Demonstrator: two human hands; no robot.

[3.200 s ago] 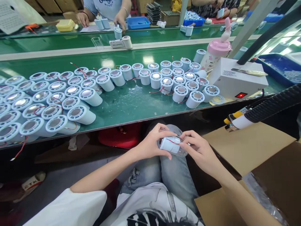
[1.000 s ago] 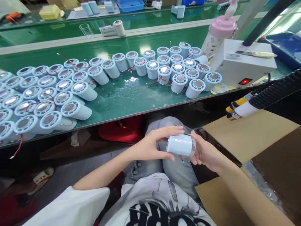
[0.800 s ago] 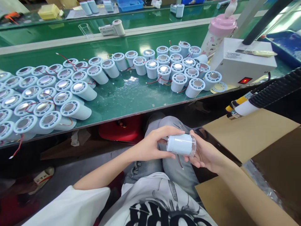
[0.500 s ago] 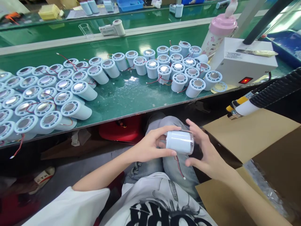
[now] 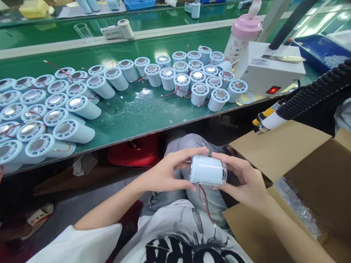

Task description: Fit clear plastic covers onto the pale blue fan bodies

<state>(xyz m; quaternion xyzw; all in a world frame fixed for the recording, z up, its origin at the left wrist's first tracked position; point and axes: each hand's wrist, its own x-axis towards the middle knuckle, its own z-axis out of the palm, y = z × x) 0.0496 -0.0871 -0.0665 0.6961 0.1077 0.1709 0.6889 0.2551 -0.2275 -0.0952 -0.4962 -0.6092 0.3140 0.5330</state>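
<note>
Above my lap, a light blue cylindrical motor housing lies on its side inside a clear plastic sleeve whose rim shows at the right end. My left hand grips its left end, thumb below and fingers above. Around the right end close the fingers and thumb of my right hand. Thin red, black and yellow wires dangle beneath the housing. On the green bench, many similar blue housings stand or lean in rows, several with red wires trailing.
A grey box with a lit red switch and a pink-lidded bottle stand at the bench's right. A black corrugated hose with a white and yellow tool hangs over an open cardboard box. Under the bench is a red stool.
My right hand has moved in from beside the housing and now holds its right end. The left hand keeps its grip. The camera view has shifted slightly right.
</note>
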